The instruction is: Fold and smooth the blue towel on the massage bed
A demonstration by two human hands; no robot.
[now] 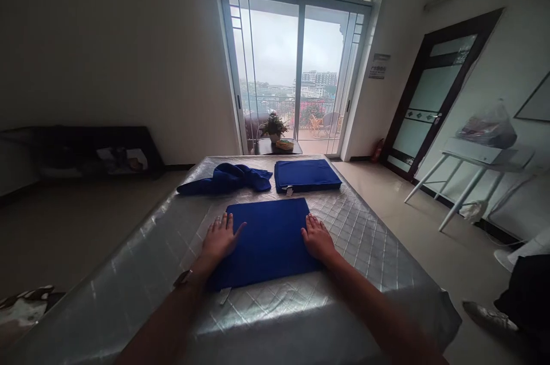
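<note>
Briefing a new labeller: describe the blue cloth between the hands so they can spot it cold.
Start at the glass doors, then the silvery quilted cover in front of them. On it, nearest you, lies a flat folded blue cloth, left hand and right hand at its sides. Unlike the crumpled blue cloth and folded blue pile beyond, it alone has hands on it.

No legible text. Paper sign (378, 66) on the wall (397, 27) by the dark-framed door (442, 90): rows of characters, one row bolder, too small and blurred to read. White tag (224, 295) at the near edge of the blue cloth (266, 242): can't make out any print. Same for the small white label (289, 190) at the near edge of the blue stack (307, 173) behind it.
</note>
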